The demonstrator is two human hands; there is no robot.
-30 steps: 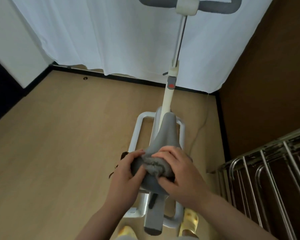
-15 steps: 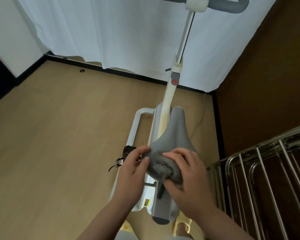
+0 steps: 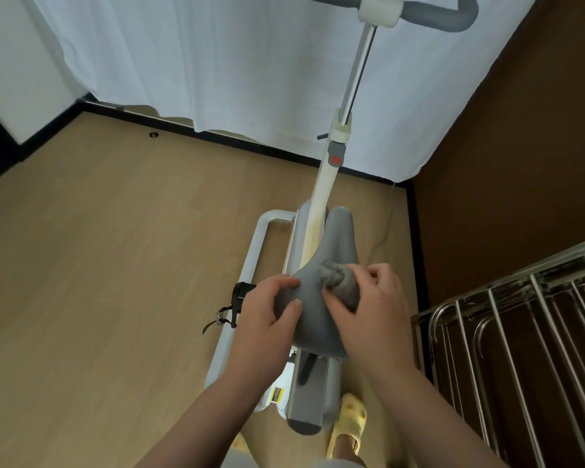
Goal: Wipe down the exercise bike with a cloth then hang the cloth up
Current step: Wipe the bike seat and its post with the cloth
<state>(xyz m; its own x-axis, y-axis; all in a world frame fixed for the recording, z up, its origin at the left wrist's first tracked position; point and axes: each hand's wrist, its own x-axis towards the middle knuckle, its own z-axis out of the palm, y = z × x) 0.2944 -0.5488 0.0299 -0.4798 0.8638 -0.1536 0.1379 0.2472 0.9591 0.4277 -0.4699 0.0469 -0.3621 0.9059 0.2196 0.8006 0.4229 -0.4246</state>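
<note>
Right hand [image 3: 368, 309] clenched round the bunched cloth [image 3: 340, 282], pressed onto the saddle [image 3: 318, 298] of the exercise bike [image 3: 331, 184] for wiping, left hand [image 3: 264, 319] gripping the saddle's edge, probably as a brace.

A: Surface?
B: Light wood-look floor [image 3: 115, 265], dark skirting along the far edge, under the white curtain

A: What stands on it?
B: Exercise bike [image 3: 321, 204], its white tubular base frame [image 3: 250, 265] flat on the boards, the grey rear foot [image 3: 306, 427] nearest the camera. Beside that foot, a yellow slipper [image 3: 350, 417] on a person's foot, just right of the frame; a second yellow slipper [image 3: 240, 445] mostly hidden behind the arm

A: Anything else?
B: Metal drying rack [image 3: 520, 332] at right, against the brown wall; its feet are hidden. A thin cable [image 3: 387, 228] drops near the corner. One small round fitting [image 3: 154, 134] in the floor close to the skirting, well apart from the bike
</note>
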